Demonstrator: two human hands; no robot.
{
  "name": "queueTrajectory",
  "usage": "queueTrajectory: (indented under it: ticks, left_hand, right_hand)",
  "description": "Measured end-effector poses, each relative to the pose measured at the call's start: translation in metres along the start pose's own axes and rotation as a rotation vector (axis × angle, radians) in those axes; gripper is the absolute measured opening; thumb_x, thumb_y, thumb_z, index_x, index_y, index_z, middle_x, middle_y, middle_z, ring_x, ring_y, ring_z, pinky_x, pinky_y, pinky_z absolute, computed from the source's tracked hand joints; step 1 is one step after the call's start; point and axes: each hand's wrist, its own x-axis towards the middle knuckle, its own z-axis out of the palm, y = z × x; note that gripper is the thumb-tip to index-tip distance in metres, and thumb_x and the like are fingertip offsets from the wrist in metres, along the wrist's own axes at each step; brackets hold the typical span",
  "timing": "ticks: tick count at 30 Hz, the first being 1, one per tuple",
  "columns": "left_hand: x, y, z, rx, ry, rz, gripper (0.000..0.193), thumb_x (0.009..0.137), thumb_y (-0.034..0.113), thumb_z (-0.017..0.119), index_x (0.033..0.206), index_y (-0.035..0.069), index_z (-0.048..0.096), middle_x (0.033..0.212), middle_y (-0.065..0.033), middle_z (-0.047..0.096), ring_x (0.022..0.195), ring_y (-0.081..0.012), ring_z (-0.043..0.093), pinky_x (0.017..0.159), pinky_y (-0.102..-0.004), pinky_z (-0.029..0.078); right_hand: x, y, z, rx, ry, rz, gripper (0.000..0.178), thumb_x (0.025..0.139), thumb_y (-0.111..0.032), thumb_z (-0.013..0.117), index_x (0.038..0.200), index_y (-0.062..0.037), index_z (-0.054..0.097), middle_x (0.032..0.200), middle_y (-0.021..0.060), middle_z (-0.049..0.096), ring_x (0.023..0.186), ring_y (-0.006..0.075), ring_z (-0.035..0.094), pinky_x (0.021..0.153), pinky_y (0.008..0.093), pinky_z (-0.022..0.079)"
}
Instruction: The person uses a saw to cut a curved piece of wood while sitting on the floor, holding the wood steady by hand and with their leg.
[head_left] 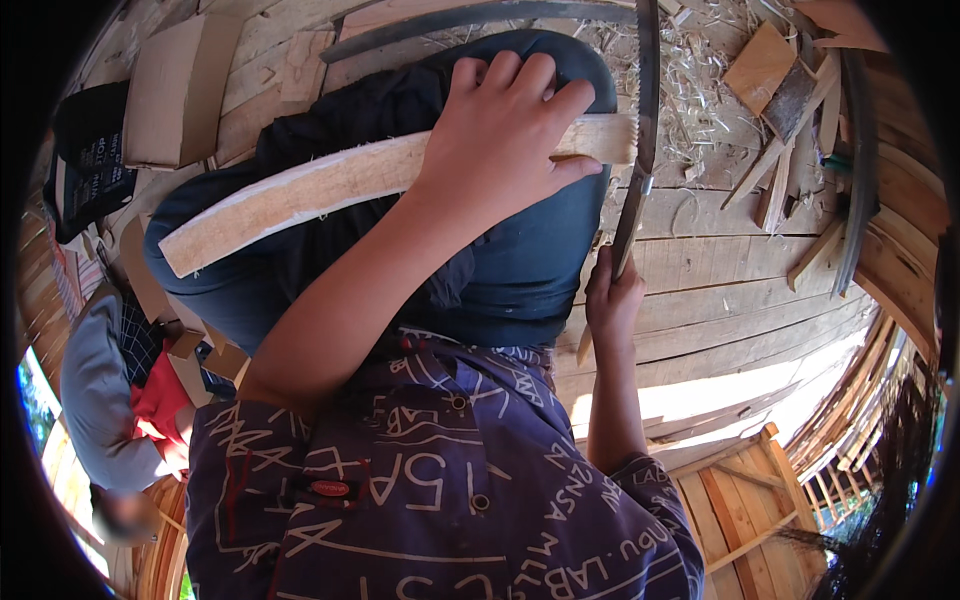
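A pale, curved strip of wood lies across my bent legs. My left hand presses on it near its right end, fingers bent over the far edge and thumb on the near side. Beside that end stands the long, narrow, toothed blade of a handsaw, its teeth facing the wood. Whether the teeth touch the wood, I cannot tell. Below the blade, my right hand is closed round the saw's handle.
Wood shavings and several offcuts litter the plank floor at the right. A dark curved strip lies beyond my knees. A cardboard box and black bag stand left; another person sits nearby. A wooden slatted piece is lower right.
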Motion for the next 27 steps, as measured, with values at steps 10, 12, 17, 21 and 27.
queueTrajectory:
  ticks: [10, 12, 17, 21, 27]
  left_hand:
    - [0.01, 0.007, -0.011, -0.009, -0.09, -0.002, 0.045, 0.072, 0.042, 0.079, 0.099, 0.012, 0.061, 0.092, -0.0075, 0.052, 0.091, -0.0251, 0.053, 0.08, -0.0403, 0.037]
    - [0.009, 0.007, -0.011, -0.003, -0.079, 0.005, 0.043, 0.072, 0.042, 0.079, 0.099, 0.012, 0.062, 0.091, -0.0068, 0.05, 0.09, -0.024, 0.052, 0.079, -0.0398, 0.036]
    - [0.008, 0.007, -0.009, -0.009, -0.061, -0.004, 0.044, 0.072, 0.042, 0.079, 0.101, 0.013, 0.062, 0.092, -0.0071, 0.05, 0.092, -0.0242, 0.052, 0.08, -0.0405, 0.036]
    - [0.007, 0.011, -0.011, -0.013, -0.102, 0.006, 0.045, 0.072, 0.042, 0.079, 0.101, 0.013, 0.062, 0.092, -0.0072, 0.051, 0.093, -0.024, 0.052, 0.081, -0.0403, 0.036]
    - [0.008, 0.008, -0.01, 0.014, -0.096, -0.006, 0.045, 0.071, 0.043, 0.079, 0.099, 0.013, 0.062, 0.092, -0.0071, 0.051, 0.092, -0.0244, 0.052, 0.081, -0.0402, 0.037]
  right_hand:
    - [-0.041, 0.029, 0.0, 0.034, -0.05, 0.067, 0.017, 0.1, -0.015, 0.053, 0.091, -0.0008, 0.057, 0.055, 0.0156, 0.049, 0.045, 0.0311, 0.053, 0.045, 0.0388, 0.04]
    - [-0.025, 0.018, 0.001, 0.033, -0.06, 0.083, 0.018, 0.1, -0.016, 0.054, 0.092, -0.0002, 0.057, 0.054, 0.0156, 0.049, 0.045, 0.031, 0.053, 0.045, 0.0383, 0.04]
    - [-0.014, 0.0, -0.002, 0.038, -0.046, 0.12, 0.02, 0.101, -0.018, 0.053, 0.092, 0.0001, 0.058, 0.054, 0.0148, 0.05, 0.044, 0.0293, 0.053, 0.044, 0.0378, 0.04]
    - [-0.051, 0.015, -0.006, 0.096, -0.036, 0.11, 0.022, 0.101, -0.019, 0.054, 0.092, -0.0001, 0.058, 0.054, 0.014, 0.05, 0.044, 0.027, 0.053, 0.045, 0.0374, 0.04]
    - [-0.018, 0.015, -0.001, 0.017, -0.04, 0.055, 0.026, 0.102, -0.018, 0.052, 0.083, -0.0012, 0.055, 0.053, 0.0088, 0.05, 0.045, 0.02, 0.052, 0.044, 0.0336, 0.039]
